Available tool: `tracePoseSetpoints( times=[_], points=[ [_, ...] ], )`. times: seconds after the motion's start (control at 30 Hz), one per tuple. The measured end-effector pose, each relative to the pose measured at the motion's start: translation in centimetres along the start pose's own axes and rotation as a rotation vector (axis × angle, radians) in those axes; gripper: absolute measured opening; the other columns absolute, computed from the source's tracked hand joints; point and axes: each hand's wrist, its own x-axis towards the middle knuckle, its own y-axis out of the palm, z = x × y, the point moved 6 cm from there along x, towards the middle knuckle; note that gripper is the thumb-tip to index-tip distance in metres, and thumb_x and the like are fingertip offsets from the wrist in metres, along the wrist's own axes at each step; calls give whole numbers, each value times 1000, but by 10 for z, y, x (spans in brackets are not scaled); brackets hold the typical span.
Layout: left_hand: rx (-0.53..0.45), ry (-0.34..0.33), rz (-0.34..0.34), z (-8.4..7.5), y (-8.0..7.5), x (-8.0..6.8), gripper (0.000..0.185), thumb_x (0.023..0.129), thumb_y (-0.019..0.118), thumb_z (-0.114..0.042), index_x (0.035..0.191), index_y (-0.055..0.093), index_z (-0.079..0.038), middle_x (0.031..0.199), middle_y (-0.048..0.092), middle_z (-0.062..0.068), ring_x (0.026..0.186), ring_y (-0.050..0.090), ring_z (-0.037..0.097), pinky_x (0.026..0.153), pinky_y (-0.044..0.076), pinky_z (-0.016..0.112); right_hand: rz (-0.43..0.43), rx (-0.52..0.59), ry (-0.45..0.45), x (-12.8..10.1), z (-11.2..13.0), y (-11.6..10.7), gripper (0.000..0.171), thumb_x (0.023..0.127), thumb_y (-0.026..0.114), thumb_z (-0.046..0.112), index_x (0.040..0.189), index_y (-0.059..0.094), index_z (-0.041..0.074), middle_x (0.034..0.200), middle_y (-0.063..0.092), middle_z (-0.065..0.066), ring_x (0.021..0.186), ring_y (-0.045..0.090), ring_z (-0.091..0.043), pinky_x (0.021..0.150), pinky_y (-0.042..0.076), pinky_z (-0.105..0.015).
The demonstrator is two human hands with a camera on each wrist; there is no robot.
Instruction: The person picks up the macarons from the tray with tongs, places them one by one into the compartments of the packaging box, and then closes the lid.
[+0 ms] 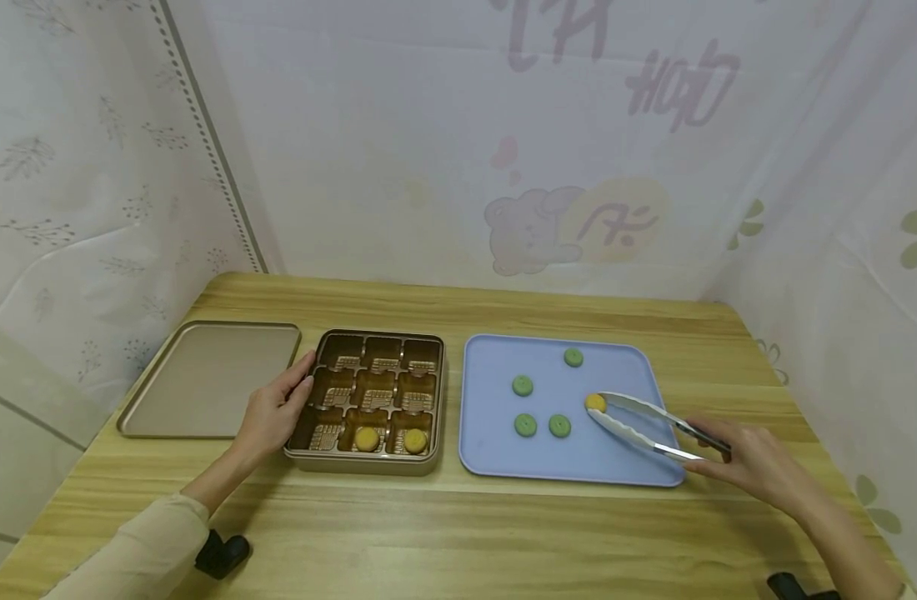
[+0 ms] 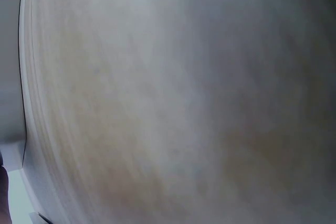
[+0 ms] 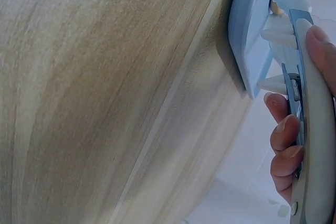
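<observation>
The right hand (image 1: pixel 759 462) gripped white-tipped metal tongs (image 1: pixel 646 421), their tips closed around a small yellow round cake (image 1: pixel 595 402) on the pale blue plastic tray (image 1: pixel 488 450). The left hand (image 1: pixel 274 408), fingers relaxed and nearly straight, rested on the left rim of the gold compartmented box (image 1: pixel 368 462), which held two yellow cakes in its front row.

Makeshift recording booth, wooden table (image 1: pixel 458 533), printed curtains (image 1: pixel 578 125) around
</observation>
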Motion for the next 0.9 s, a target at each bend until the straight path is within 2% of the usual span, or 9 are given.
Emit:
tracePoseSetpoints(
  times=[0.13,0.37,0.63,0.77,0.9],
  points=[
    [1,0,3,1,0,0,46,106,44,-17,146,41,3,149,43,24,134,42,46,90,21,-10,-23,-10,-21,0,0,-1,58,71,86,25,119,67,0,93,74,-12,57,36,8,50,33,-18],
    [12,0,1,1,1,0,46,106,43,-18,146,41,4,149,42,25,133,43,48,91,20,-10,14,48,27,0,0,-1,54,77,82,25,122,66,0,89,71,-7,51,33,7,46,31,-18],
    [3,-5,8,1,0,0,46,106,44,-18,147,41,2,150,42,24,135,42,47,91,19,-10,30,38,43,2,2,-1,55,78,82,27,122,65,0,98,74,-15,53,37,6,49,33,-19],
    [0,-1,4,0,0,0,46,105,44,-16,147,41,3,150,42,25,135,42,47,90,18,-10,25,24,46,3,3,-3,56,78,82,27,123,65,-1,92,73,-12,50,34,6,47,32,-19],
    [0,9,-6,-1,0,-1,45,105,45,-14,146,42,4,149,43,26,134,43,47,90,18,-10,1,29,22,6,7,-5,56,78,82,26,124,65,-1,79,66,0,48,30,6,45,31,-18]
  ],
)
